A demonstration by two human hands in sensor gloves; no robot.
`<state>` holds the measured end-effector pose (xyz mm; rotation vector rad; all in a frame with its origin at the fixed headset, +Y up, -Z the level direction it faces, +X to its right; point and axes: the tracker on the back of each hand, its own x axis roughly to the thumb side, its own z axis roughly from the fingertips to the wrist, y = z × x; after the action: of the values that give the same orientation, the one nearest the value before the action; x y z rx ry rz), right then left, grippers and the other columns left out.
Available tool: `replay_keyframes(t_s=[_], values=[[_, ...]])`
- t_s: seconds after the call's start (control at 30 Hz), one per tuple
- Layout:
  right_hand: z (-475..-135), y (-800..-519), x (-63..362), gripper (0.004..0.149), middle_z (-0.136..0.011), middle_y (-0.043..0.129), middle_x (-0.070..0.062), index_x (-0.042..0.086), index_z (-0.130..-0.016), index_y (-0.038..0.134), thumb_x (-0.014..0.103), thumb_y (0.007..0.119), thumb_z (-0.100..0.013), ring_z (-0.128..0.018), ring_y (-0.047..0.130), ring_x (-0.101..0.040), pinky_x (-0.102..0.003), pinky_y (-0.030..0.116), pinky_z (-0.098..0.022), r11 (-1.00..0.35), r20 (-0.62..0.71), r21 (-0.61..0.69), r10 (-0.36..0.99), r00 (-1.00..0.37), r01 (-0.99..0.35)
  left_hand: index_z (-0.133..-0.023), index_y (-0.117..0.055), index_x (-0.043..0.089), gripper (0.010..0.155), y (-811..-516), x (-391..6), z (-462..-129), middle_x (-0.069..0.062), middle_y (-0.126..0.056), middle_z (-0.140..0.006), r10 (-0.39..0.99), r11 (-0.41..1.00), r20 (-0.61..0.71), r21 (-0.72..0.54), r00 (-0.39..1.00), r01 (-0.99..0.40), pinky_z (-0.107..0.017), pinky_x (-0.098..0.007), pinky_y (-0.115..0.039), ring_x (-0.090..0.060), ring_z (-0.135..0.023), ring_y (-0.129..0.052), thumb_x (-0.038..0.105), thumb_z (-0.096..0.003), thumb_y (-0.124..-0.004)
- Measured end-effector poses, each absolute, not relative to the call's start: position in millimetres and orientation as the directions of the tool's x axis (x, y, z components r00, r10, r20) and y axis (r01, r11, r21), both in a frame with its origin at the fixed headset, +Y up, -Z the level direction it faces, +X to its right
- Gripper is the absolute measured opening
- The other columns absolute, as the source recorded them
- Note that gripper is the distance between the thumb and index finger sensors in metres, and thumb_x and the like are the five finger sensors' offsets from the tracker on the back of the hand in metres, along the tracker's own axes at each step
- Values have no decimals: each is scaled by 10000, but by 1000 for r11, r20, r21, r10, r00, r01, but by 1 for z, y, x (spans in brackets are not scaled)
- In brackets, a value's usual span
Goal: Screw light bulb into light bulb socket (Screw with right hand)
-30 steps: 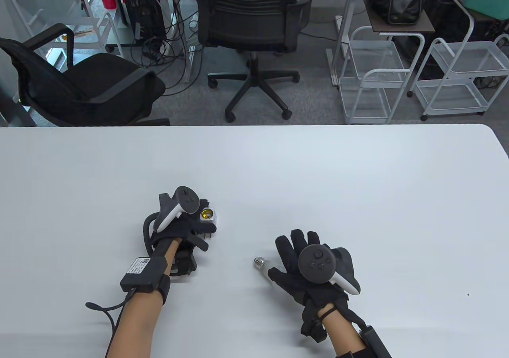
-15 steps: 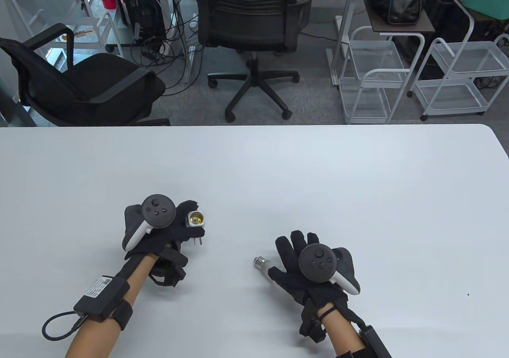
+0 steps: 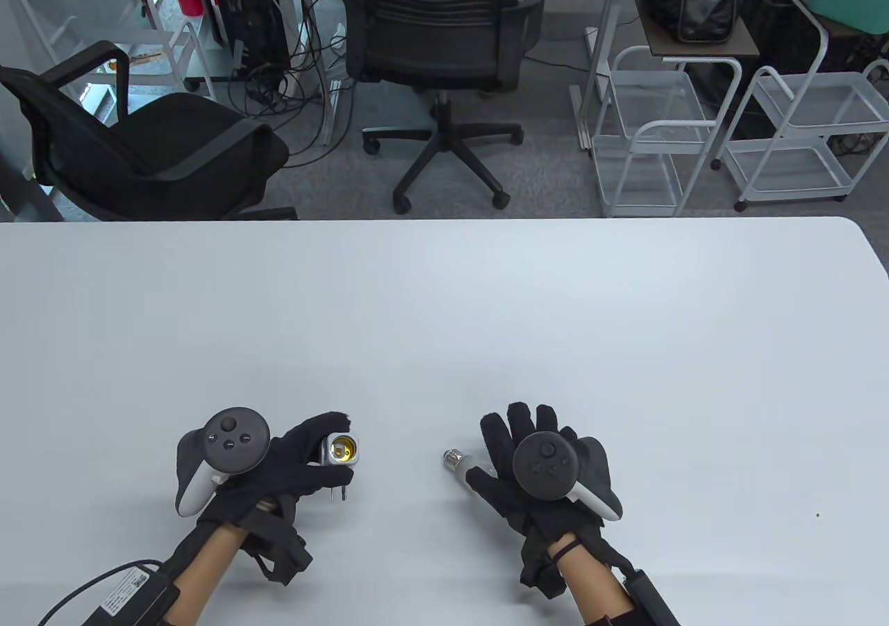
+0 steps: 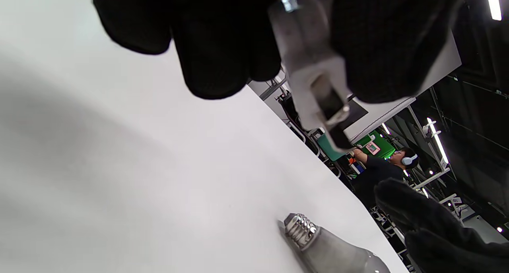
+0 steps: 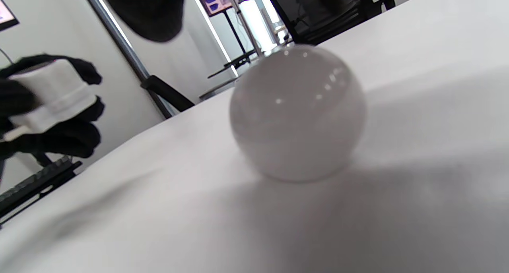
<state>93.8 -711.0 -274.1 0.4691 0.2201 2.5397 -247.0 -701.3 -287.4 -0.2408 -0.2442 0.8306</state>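
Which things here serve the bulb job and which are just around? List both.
Job:
- white plug-in light bulb socket with brass threaded inside, held by the left hand
- frosted white light bulb with silver screw base, lying on the table under the right hand

Just around:
- white table
- black office chairs
- white wire carts

Bright, even overhead light; soft shadows on table [image 3: 486, 306]; wrist views perhaps slightly blurred.

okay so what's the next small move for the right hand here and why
Probably close the right hand around the light bulb and lift it. The bulb lies on the table under open fingers, not yet held, while the left hand already holds the socket, its opening unfilled.
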Motion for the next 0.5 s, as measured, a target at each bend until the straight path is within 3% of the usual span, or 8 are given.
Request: replay_keyframes(t_s=[0.23,0.37,0.5], values=[[-279,-735,94,737,-975,327,-534,-89,-1058,288,384,651,-624,-776,200,-797,-851,185,-435,-818,160,318,545,-823,-480,-1073,-530,369,746,-703,-247,-285,-76,-707,-1057,751,654,126,-282,648,-702,-736,-553,-657,-264,-891,-877,447,-443,-923],[-280,-750,92,684,-951,379,-519,-61,-1032,312,345,683,-625,-752,237,-801,-856,214,-420,-741,94,410,614,-784,-531,-1072,-535,365,739,-700,-248,-284,-90,-683,-1080,741,667,154,-278,653,-691,-712,-451,-743,-167,-800,-947,387,-451,-935],[-280,-747,93,656,-910,547,-445,-59,-1010,386,304,739,-592,-760,333,-796,-860,261,-427,-783,112,356,578,-808,-511,-1069,-546,350,737,-694,-248,-282,-112,-713,-1075,701,712,183,-235,689,-662,-715,-443,-746,-170,-791,-952,373,-448,-942]])
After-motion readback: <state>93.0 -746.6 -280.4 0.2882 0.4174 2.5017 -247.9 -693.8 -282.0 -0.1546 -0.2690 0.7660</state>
